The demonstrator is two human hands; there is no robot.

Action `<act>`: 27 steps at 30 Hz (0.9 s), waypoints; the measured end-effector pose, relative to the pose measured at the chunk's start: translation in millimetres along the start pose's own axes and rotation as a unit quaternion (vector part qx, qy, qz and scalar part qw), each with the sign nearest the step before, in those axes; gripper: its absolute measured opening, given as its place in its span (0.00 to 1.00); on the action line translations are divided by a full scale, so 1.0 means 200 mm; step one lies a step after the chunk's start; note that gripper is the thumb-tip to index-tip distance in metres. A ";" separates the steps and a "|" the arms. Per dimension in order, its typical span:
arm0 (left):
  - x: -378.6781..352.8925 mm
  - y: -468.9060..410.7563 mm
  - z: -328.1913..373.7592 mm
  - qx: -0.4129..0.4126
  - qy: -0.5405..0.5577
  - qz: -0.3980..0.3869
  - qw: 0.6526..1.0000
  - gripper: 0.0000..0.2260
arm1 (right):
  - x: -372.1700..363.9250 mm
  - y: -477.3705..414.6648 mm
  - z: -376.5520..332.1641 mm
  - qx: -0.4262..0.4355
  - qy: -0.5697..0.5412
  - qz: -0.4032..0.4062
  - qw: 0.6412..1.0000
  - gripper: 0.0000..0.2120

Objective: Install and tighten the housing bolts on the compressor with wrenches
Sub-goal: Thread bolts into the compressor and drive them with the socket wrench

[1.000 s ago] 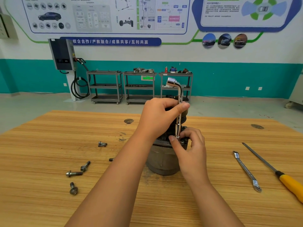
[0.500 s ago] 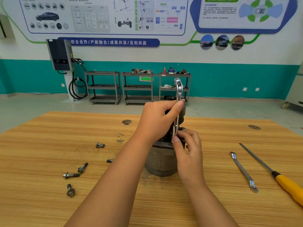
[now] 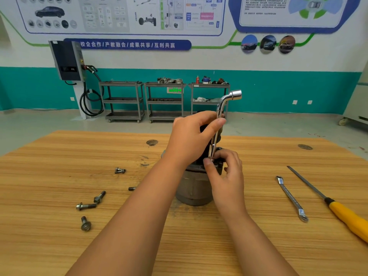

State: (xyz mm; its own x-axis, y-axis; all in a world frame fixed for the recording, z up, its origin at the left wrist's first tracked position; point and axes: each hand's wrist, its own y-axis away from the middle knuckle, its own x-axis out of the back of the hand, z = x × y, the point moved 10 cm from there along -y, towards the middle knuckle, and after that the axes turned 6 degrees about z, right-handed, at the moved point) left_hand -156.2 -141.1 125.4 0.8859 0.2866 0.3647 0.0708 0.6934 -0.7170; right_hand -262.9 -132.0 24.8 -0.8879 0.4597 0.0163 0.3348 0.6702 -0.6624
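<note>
A grey compressor (image 3: 191,188) stands upright in the middle of the wooden table (image 3: 59,246). A chrome L-shaped socket wrench (image 3: 221,108) stands upright on the compressor's top, its bent head pointing right. My left hand (image 3: 189,140) grips the wrench's shaft near the top, thumb pressed against it. My right hand (image 3: 227,172) pinches the wrench's lower end where it meets the housing. The bolt under the socket is hidden by my fingers. Several loose bolts (image 3: 86,206) lie on the table to the left.
A flat spanner (image 3: 290,198) and a yellow-handled screwdriver (image 3: 350,220) lie on the table at the right. More bolts (image 3: 120,170) and a short stud (image 3: 131,188) sit left of the compressor. Shelving carts (image 3: 165,100) stand far behind.
The wrench has been turned about its upright shaft: its bent head pointed left, then toward me, and now points right. Both hands kept their hold.
</note>
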 end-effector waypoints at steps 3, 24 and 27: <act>0.01 -0.02 -0.03 0.013 0.013 0.000 1.000 0.08 | 0.00 0.00 0.01 -0.006 0.004 0.001 1.000 0.11; 0.01 -0.01 -0.04 0.029 0.033 -0.001 0.999 0.13 | -0.01 0.00 -0.01 -0.018 -0.033 -0.013 0.999 0.09; 0.00 -0.01 -0.03 0.011 -0.002 -0.001 1.000 0.12 | 0.00 0.00 -0.01 -0.014 -0.016 -0.007 1.000 0.09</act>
State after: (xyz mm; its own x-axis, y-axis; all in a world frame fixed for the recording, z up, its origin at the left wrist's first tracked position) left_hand -154.0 -145.4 123.0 0.8841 0.2879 0.3680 0.0623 0.7080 -0.7035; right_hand -261.7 -131.5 25.5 -0.9019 0.4319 0.0011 0.3312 0.6931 -0.6403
